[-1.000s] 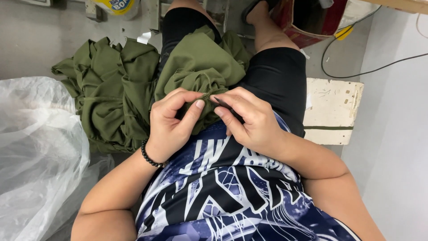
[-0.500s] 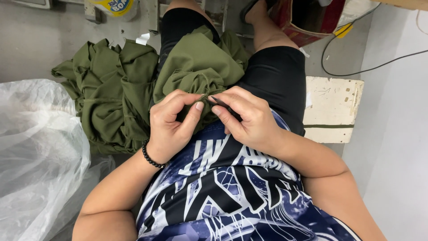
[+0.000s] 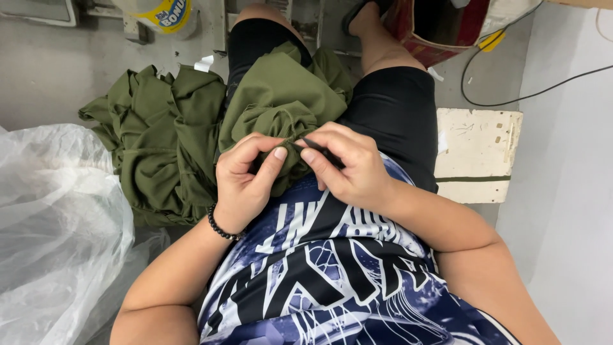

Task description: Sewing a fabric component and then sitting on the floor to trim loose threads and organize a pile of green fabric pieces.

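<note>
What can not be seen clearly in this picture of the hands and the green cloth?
- Head view: the dark thin tool in the right hand is mostly hidden by the fingers; its kind is unclear.
- The seam on the green cloth is covered by the left hand.
- The bag is cut off by the top edge.
- The plastic sheet hides what is under it.

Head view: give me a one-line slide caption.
Seated person pinches olive green cloth on the lap between left hand and right hand, which holds a thin dark tool; more cloth is heaped beside.
</note>
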